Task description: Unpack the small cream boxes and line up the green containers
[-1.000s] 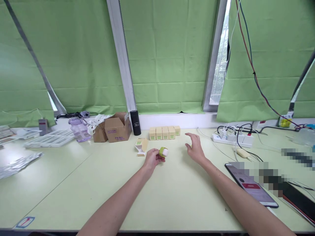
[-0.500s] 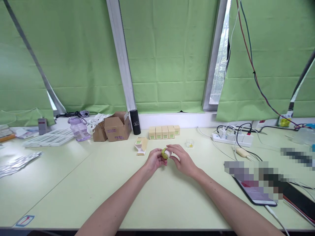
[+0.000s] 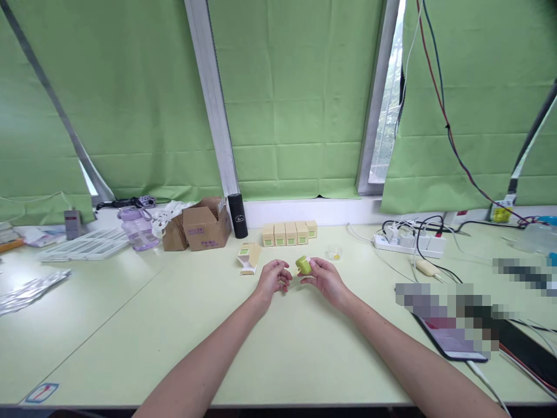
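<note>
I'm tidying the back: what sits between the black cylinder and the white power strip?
Head view: small tan boxes, then a clear container nearer the person, and a white cable.

Shows green blinds (image 3: 296,116) hung across the upper half from nine through twelve to three o'clock, parted by slanting grey frames (image 3: 213,98) at eleven and between one and two. Lets daylight in through a strip of window (image 3: 385,133) at two and a thin gap (image 3: 88,177) at nine. Has a low white wall (image 3: 339,213) beneath the blinds and a pale green table (image 3: 261,360) spreading towards six, seamed at eight.
</note>
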The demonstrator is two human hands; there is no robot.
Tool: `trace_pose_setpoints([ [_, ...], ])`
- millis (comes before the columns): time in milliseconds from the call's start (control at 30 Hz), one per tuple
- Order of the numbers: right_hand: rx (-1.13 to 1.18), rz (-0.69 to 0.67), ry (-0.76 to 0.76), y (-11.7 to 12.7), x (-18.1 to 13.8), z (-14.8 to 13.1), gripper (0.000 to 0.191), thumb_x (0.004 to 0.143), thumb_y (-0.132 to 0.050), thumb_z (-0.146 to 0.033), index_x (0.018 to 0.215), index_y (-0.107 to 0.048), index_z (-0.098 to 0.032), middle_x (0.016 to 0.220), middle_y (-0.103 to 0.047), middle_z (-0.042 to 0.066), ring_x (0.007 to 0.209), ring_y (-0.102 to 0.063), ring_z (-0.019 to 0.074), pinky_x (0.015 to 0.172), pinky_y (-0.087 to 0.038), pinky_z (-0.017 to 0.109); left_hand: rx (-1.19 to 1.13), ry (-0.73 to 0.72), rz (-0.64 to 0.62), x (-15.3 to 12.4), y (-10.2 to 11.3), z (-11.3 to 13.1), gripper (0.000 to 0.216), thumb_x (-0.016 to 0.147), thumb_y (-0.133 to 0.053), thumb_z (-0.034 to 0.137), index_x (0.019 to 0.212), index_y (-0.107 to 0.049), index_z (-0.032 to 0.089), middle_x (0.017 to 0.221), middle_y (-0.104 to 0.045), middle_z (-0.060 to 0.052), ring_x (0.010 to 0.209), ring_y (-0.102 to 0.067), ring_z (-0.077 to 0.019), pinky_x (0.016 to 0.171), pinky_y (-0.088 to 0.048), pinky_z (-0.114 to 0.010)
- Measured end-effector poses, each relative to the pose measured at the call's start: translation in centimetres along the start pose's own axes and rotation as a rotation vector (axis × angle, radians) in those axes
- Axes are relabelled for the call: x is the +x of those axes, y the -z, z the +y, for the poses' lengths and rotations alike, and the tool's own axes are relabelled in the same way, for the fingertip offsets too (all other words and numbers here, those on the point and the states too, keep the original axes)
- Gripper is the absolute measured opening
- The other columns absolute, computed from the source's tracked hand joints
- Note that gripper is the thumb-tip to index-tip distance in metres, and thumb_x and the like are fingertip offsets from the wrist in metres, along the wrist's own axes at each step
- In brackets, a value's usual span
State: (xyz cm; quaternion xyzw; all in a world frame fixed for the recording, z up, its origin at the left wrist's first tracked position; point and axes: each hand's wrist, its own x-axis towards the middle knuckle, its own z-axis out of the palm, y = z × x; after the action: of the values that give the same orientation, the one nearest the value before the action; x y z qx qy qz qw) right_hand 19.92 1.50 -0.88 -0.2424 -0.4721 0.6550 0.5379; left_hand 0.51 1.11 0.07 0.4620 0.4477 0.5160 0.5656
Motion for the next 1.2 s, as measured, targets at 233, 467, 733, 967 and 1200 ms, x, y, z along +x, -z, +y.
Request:
trace_pose_setpoints([
  [233, 0.059, 0.03, -0.059, 0.0, 0.1, 0.0, 0.047, 0.071, -0.09, -0.057, 0.09, -0.07, -0.019, 0.086, -0.076, 0.005, 0.08, -0.076, 0.0245, 0.078, -0.061, 0.04, 0.039, -0.05, 0.044, 0.1, -0.2, 0.0, 0.034, 0.074, -0.078, 0.043, 0.088, -0.061, 0.018, 0.073, -0.071, -0.006, 0.056, -0.06, -0.0135, 0.045, -0.047, -0.022],
  [467, -0.013, 0.038, 0.015, -0.4, 0.0, 0.3, 0.054, 0.071, -0.09, -0.057, 0.104, -0.072, -0.018, 0.096, -0.077, 0.008, 0.079, -0.074, 0.0216, 0.079, -0.061, 0.039, 0.114, -0.247, 0.026, -0.5, -0.7, 0.4, 0.037, 0.076, -0.081, 0.043, 0.097, -0.069, 0.014, 0.085, -0.073, -0.009, 0.066, -0.063, -0.0144, 0.05, -0.052, -0.023],
  [733, -0.157, 0.039, 0.07, -0.4, 0.1, 0.6, 0.052, 0.072, -0.087, -0.058, 0.103, -0.075, -0.018, 0.102, -0.076, 0.009, 0.081, -0.073, 0.0222, 0.074, -0.061, 0.038, 0.255, -0.352, 0.004, -0.6, -1.2, 0.1, 0.042, 0.077, -0.084, 0.038, 0.11, -0.076, 0.015, 0.112, -0.077, -0.015, 0.095, -0.071, -0.0243, 0.074, -0.059, -0.032],
  [967, -0.297, 0.08, 0.181, -0.6, 0.0, 0.4, 0.046, 0.077, -0.082, -0.055, 0.105, -0.072, -0.02, 0.104, -0.076, 0.008, 0.079, -0.071, 0.0211, 0.07, -0.062, 0.038, 0.228, -0.34, -0.018, -1.0, -1.5, 0.1, 0.039, 0.074, -0.085, 0.031, 0.109, -0.077, 0.016, 0.114, -0.076, -0.014, 0.099, -0.069, -0.0245, 0.086, -0.059, -0.038],
  [1200, -0.395, 0.104, 0.282, -0.5, 0.0, 0.7, 0.04, 0.076, -0.079, -0.039, 0.109, -0.065, -0.023, 0.107, -0.07, 0.008, 0.085, -0.069, 0.0208, 0.068, -0.062, 0.036, 0.173, -0.339, -0.05, -1.2, -1.4, 0.2, 0.045, 0.072, -0.086, 0.029, 0.113, -0.074, 0.015, 0.109, -0.075, -0.013, 0.094, -0.068, -0.0221, 0.083, -0.06, -0.036],
])
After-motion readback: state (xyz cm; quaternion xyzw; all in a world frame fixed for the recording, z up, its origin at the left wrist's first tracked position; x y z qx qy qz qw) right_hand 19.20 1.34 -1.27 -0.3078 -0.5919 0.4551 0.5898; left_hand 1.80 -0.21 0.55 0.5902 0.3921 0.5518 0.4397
